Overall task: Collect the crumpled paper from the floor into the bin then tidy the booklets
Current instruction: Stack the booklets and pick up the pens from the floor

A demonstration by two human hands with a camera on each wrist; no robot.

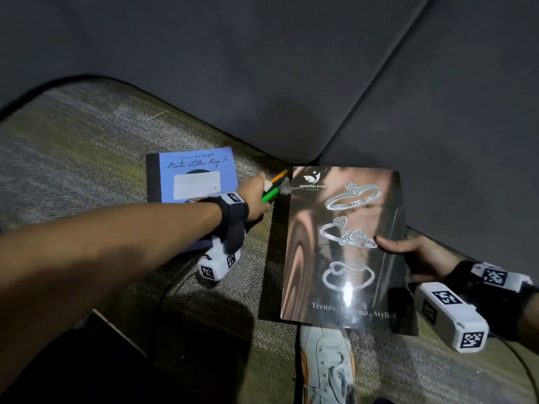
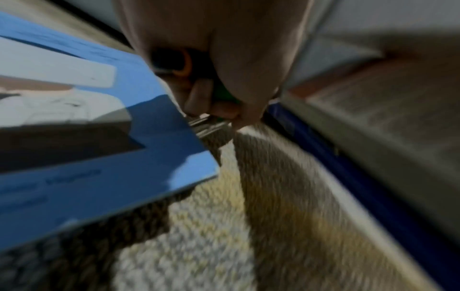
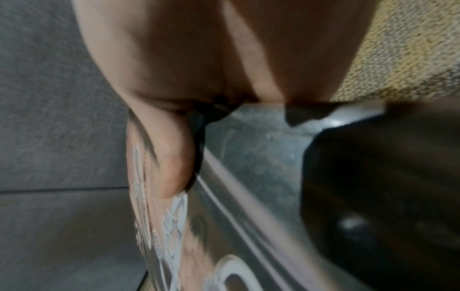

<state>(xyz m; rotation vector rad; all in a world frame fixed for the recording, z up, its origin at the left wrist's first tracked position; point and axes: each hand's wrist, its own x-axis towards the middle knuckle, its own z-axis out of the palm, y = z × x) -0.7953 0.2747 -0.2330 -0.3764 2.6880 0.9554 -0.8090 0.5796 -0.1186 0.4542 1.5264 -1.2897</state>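
Observation:
A glossy jewellery booklet (image 1: pixel 344 246) with silver rings on its cover hangs above the carpet; my right hand (image 1: pixel 408 252) pinches its right edge, thumb on the cover (image 3: pixel 174 167). A blue booklet (image 1: pixel 195 176) with handwriting-style lettering lies flat on the carpet to the left, also seen in the left wrist view (image 2: pixel 99 147). My left hand (image 1: pixel 256 196) reaches between the two booklets and grips a bunch of pens and pencils (image 1: pixel 272 189), green and orange among them (image 2: pixel 199 78). No crumpled paper or bin is in view.
Grey sofa cushions (image 1: pixel 291 68) fill the back and right, meeting in a corner above the booklets. The woven carpet (image 1: pixel 87 147) spreads to the left. My shoe (image 1: pixel 326 363) stands below the glossy booklet. A dark cable (image 1: pixel 172 290) runs across the carpet.

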